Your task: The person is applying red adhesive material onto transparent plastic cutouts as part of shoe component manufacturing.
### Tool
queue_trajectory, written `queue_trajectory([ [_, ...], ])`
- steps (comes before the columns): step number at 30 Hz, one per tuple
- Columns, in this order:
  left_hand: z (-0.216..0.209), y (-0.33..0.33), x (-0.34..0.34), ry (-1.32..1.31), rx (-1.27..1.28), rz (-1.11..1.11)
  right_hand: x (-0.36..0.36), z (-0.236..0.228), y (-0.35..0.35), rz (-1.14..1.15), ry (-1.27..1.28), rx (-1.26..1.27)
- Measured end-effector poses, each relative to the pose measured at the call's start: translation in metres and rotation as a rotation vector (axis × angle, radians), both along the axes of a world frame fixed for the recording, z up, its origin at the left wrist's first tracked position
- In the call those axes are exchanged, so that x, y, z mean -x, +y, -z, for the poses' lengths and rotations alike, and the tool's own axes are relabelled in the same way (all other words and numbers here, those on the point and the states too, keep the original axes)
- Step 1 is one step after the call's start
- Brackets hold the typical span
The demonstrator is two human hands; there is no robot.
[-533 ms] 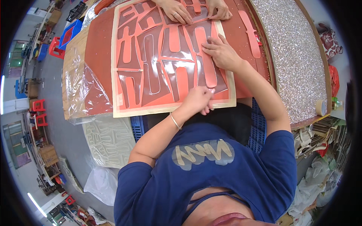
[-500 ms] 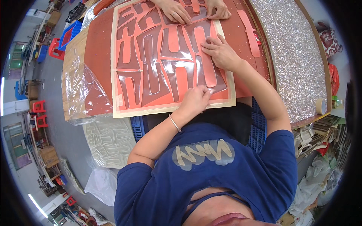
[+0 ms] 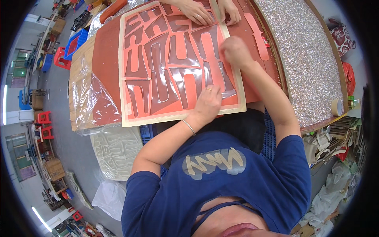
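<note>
A framed sheet (image 3: 123, 98) with a cream border lies on the table before me, its glossy clear film cut with long U-shaped and slot-like openings over coral and brownish-red areas. My left hand (image 3: 209, 102) rests at the lower end of a long coral strip (image 3: 216, 70) on the sheet's right side. Its fingers are curled together, and whatever lies between them is hidden. Over the right border is my right hand (image 3: 236, 52), raised a little and smeared by motion. At the far edge a co-worker's two hands (image 3: 195, 12) touch the sheet and its border.
A loose coral strip (image 3: 257, 37) lies to the right. Beyond it is a glittery silver panel (image 3: 304, 59) bearing a tape roll (image 3: 336, 107). Clear plastic film (image 3: 94, 104) covers the table's left corner. Below it stands a pale patterned sheet (image 3: 118, 152).
My right hand has lifted off the coral strip toward the right border. My left hand has moved slightly up onto the strip's lower end. The co-worker's hands have shifted a little.
</note>
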State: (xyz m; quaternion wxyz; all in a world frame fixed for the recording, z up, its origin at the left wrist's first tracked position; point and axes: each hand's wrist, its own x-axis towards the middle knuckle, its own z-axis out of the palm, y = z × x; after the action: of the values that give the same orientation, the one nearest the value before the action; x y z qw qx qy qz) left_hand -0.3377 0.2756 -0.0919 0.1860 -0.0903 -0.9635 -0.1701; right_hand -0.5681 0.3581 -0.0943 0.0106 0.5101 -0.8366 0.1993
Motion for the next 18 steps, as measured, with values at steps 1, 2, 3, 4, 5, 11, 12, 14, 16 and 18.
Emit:
queue_trajectory([
  [1,-0.001,0.008,-0.001,0.047,0.036,-0.003,0.016,0.003,0.008,0.175,0.180,0.115],
  [2,-0.003,0.014,-0.002,0.045,0.054,-0.021,0.031,0.006,0.017,0.349,0.361,0.230],
  [3,-0.004,0.019,-0.003,0.049,0.054,-0.020,0.044,0.006,0.024,0.565,0.333,0.083],
  [4,-0.005,0.022,-0.002,0.031,0.049,-0.041,0.053,0.005,0.029,0.779,0.302,-0.066],
  [5,-0.005,0.025,-0.002,0.013,0.042,-0.063,0.057,0.005,0.035,0.781,0.306,-0.064],
  [11,-0.005,0.024,-0.002,-0.025,-0.267,-0.079,0.081,-0.016,0.033,0.734,0.053,-0.271],
  [12,-0.006,0.024,-0.001,-0.013,-0.269,-0.109,0.093,-0.007,0.035,0.747,0.086,-0.255],
  [14,-0.009,0.024,-0.001,0.004,-0.313,-0.081,0.116,0.001,0.042,0.746,0.048,-0.286],
  [16,-0.006,0.022,-0.002,0.030,-0.332,-0.093,0.114,-0.009,0.036,0.700,-0.008,-0.331],
  [18,-0.004,0.021,-0.005,0.000,-0.345,-0.068,0.105,-0.020,0.026,0.738,-0.024,-0.427],
])
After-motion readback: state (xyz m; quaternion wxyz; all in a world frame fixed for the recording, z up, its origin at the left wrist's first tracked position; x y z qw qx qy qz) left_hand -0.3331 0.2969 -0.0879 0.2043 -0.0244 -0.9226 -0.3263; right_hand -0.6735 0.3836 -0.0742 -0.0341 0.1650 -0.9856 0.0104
